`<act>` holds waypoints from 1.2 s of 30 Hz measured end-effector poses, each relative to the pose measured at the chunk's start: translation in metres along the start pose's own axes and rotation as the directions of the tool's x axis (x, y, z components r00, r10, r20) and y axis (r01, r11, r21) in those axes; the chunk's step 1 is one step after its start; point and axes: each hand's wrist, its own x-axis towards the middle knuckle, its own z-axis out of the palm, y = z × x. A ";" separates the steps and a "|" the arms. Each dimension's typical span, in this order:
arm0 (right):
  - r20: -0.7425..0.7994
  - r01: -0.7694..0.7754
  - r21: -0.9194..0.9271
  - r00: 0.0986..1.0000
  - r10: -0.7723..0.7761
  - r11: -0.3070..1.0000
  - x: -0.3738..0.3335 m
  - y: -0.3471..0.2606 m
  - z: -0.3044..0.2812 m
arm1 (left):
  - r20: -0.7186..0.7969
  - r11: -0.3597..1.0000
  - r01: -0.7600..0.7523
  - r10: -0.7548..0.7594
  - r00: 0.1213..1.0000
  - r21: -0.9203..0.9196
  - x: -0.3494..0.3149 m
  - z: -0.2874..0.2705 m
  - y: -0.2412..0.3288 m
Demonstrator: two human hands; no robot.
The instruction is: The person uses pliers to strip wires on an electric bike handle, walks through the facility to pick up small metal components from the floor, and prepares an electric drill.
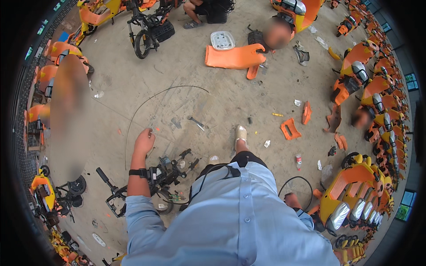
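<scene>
My left hand (pixel 145 140) hangs over the floor at the left, its fingers curled; whatever may be in them is hidden. A black band circles that wrist. Below it a stripped black scooter frame (pixel 155 177) with handlebars lies on the concrete. A long thin black cable (pixel 153 95) curves across the floor beside this hand. At my right side, my right hand (pixel 291 200) is partly hidden by my shirt, its fingers seemingly closed on a looped black cable (pixel 298 178). A wrench (pixel 196 123) lies on the floor ahead of my shoe (pixel 241 133).
Orange panels (pixel 235 56) and a clear plastic tray (pixel 222 40) lie ahead. Rows of yellow-orange scooters (pixel 348 190) line the right. A bottle (pixel 298 162) and loose orange parts (pixel 290 129) are at the right. Another person (pixel 208 9) crouches at the top near a black scooter (pixel 144 42).
</scene>
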 end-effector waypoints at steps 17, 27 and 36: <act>-0.467 0.461 0.395 0.846 -0.258 0.795 0.239 -0.308 -0.267 | 0.462 0.880 0.474 -0.437 0.771 0.040 0.137 0.132 0.128; -0.107 -0.056 0.215 0.991 0.080 0.975 0.318 -0.191 -0.256 | 0.385 0.992 0.044 0.005 0.923 -0.119 0.416 0.172 0.387; -0.219 0.008 0.885 0.890 0.401 0.466 0.290 -0.286 -0.338 | 0.779 0.865 -0.313 -0.131 0.614 0.392 0.627 0.290 0.534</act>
